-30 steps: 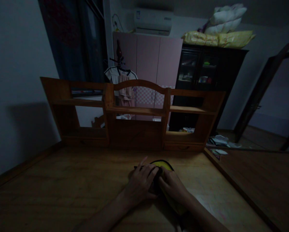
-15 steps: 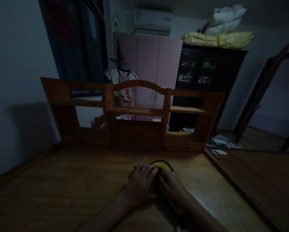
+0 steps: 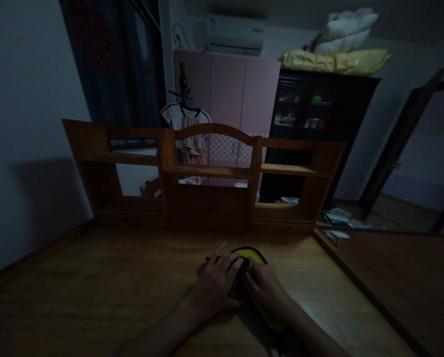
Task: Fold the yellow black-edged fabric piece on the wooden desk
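Observation:
A yellow item with black edging (image 3: 249, 254) lies on the wooden bed board under both my hands; the dim light hides what kind of thing it is. My left hand (image 3: 218, 277) curls over its dark left part, one finger raised off it and the rest bent round. On the other side, my right hand (image 3: 266, 285) grips the yellow and black edge with fingers closed. More of the item's yellow side shows beneath my right wrist. Its middle is dark and mostly covered by my fingers.
A wooden shelf headboard (image 3: 210, 203) runs across the far end of the board (image 3: 133, 282). To the right a raised wooden rail (image 3: 356, 277) edges it. A white wall (image 3: 32, 148) closes off the left. Beyond stand a pink wardrobe (image 3: 225, 99) and a black cabinet (image 3: 341, 109).

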Demonstrator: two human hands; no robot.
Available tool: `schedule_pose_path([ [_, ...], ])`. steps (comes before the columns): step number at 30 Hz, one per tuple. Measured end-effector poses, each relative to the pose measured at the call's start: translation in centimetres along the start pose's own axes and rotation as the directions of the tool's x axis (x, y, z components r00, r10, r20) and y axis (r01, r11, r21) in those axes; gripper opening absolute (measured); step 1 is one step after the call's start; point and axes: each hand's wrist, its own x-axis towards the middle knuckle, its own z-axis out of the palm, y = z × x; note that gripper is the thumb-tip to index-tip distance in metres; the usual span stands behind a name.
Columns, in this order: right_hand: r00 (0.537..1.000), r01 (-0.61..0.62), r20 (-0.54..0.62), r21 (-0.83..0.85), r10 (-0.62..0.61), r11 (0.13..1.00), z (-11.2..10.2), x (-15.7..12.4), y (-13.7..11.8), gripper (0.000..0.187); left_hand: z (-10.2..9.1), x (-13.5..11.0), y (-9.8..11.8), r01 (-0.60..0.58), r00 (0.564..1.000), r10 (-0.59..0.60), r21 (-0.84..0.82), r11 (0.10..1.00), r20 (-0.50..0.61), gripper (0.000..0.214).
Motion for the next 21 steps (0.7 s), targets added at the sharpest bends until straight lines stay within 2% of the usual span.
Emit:
schedule_pose_path([
  [11,1.0,0.01,0.008,0.037,-0.011,0.999,-0.05,0.06,-0.15,0.024,0.19,-0.11,-0.09,0.001,1.0,-0.001,0.016,1.0,-0.015,0.089],
  [21,1.0,0.003,-0.004,-0.009,-0.003,1.0,0.04,-0.03,0.01,0.019,0.01,-0.05,0.05,0.006,1.0,-0.006,0.005,1.0,-0.012,0.085],
])
